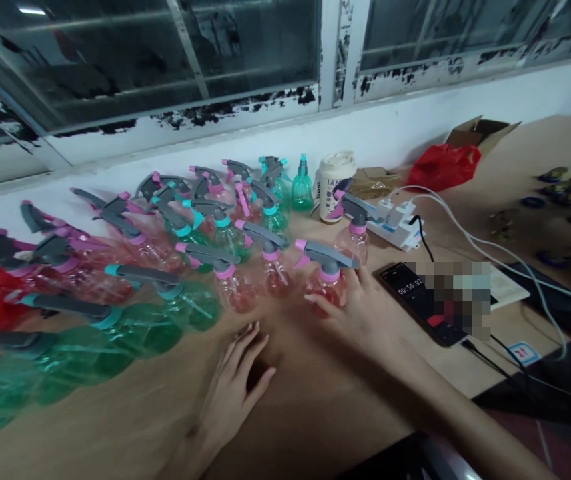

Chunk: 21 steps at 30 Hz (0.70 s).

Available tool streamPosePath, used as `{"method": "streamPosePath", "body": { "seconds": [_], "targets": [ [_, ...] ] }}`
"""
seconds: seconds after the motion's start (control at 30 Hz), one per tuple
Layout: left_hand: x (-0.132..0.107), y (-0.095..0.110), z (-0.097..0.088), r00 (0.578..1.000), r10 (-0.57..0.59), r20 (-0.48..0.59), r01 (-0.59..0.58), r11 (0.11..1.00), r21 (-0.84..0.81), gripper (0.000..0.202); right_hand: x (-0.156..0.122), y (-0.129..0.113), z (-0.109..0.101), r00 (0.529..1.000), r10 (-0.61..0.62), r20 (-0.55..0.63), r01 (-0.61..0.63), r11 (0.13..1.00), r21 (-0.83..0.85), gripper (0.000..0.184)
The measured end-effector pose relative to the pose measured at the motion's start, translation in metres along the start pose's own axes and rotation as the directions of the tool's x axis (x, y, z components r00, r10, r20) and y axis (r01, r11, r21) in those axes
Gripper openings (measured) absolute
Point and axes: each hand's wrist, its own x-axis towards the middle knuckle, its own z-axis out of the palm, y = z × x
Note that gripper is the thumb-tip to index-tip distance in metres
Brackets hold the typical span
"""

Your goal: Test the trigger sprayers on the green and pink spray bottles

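My right hand (353, 310) is wrapped round the body of a pink spray bottle (323, 288) that stands upright on the table. That bottle has a grey trigger head and a pink collar. Lower and to the left, my left hand (240, 373) hovers over or rests on the table, fingers apart and nothing in them. Other pink spray bottles (278, 277) stand just left of the held one, and another pink bottle (353, 241) is behind it. Green spray bottles (190, 308) with teal collars line up to the left, in front of more pink ones.
A white paper cup (335, 193) and a small green bottle (302, 190) stand by the wall. To the right are a power strip (400, 227) with cables, a phone (410, 300) showing a timer, a red plastic bag (444, 167) and an open cardboard box (485, 133).
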Motion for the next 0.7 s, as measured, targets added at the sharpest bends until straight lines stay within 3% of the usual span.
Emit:
{"method": "streamPosePath", "body": {
  "seconds": [0.33,0.5,0.6,0.7],
  "targets": [
    [0.009,0.045,0.018,0.998,-0.070,-0.007,0.064,0.952,-0.301,0.098,-0.072,-0.022,-0.011,0.984,-0.154,-0.085,0.155,0.988,-0.001,0.059],
    [0.007,0.049,0.020,0.999,-0.017,-0.036,0.003,0.934,-0.356,0.085,-0.083,-0.026,-0.015,0.975,-0.223,-0.004,0.219,0.950,0.222,0.055],
    [0.009,0.050,0.014,1.000,0.001,-0.008,-0.004,0.927,-0.376,0.075,-0.071,-0.024,-0.016,0.965,-0.258,0.057,0.197,0.848,0.492,0.061],
    [0.012,0.052,0.009,1.000,0.025,0.005,-0.021,0.921,-0.388,0.073,-0.053,-0.028,-0.019,0.929,-0.330,0.166,0.079,0.618,0.782,0.070]
  ]
}}
